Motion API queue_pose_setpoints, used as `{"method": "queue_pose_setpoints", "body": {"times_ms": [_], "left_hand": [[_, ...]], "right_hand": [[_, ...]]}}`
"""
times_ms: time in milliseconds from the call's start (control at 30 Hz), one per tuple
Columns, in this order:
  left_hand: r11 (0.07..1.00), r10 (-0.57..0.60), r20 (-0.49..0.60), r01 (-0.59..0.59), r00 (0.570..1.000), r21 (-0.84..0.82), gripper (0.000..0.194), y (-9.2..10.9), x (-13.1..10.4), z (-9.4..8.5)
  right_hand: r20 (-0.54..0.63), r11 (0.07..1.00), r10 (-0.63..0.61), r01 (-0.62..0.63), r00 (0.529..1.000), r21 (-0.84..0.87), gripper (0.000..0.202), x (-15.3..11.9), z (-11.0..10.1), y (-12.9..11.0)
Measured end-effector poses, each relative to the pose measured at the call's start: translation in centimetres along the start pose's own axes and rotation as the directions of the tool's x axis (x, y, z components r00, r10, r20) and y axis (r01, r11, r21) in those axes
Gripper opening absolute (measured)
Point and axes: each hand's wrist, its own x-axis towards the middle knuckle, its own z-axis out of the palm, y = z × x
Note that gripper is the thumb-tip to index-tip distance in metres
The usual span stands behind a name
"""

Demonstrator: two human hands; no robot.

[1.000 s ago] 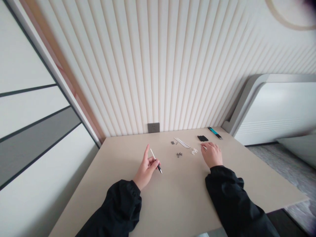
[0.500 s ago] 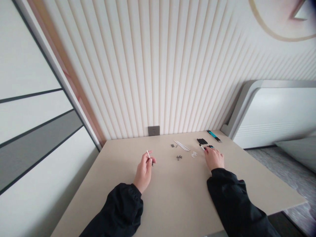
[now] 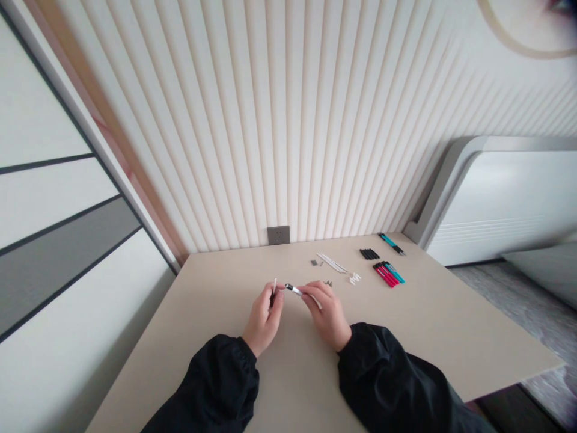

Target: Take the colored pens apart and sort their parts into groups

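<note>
My left hand (image 3: 265, 316) is closed around a thin white pen refill (image 3: 274, 285), its end pointing up. A small dark piece (image 3: 272, 299) shows between the same fingers; its kind is hard to make out. Pinched in my right hand (image 3: 325, 314) is a white pen barrel (image 3: 295, 290) with a black end, which points at the left fingertips. The two hands are close together above the table. Behind the right fingers lie small grey metal pieces (image 3: 329, 284), partly hidden. Small white parts (image 3: 354, 278) and several white refills (image 3: 332, 263) lie farther back.
Red pen barrels (image 3: 384, 275) and teal ones (image 3: 395, 272) lie at the right of the table (image 3: 216, 288). Black tubes (image 3: 369, 254) and a teal and black pen (image 3: 391, 243) are behind them. Tiny grey pieces (image 3: 314, 263) lie near the wall socket (image 3: 278, 234).
My right hand has come left from the row of pen barrels, bringing a white barrel to my left hand. The left hand stays nearly in place, still holding the refill.
</note>
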Motion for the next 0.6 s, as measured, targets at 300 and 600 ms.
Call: {"method": "queue_pose_setpoints", "body": {"times_ms": [300, 600], "left_hand": [[0.994, 0.005, 0.056, 0.001, 0.998, -0.113, 0.022, 0.1, -0.1, -0.1], [0.991, -0.075, 0.025, 0.078, 0.997, -0.112, 0.024, 0.2, 0.0, -0.2]], "right_hand": [[0.149, 0.982, 0.029, -0.056, 0.988, 0.181, 0.020, 0.4, 0.4, -0.1], [0.079, 0.994, 0.070, -0.063, 0.994, -0.092, 0.025, 1.3, -2.4, 1.8]]}}
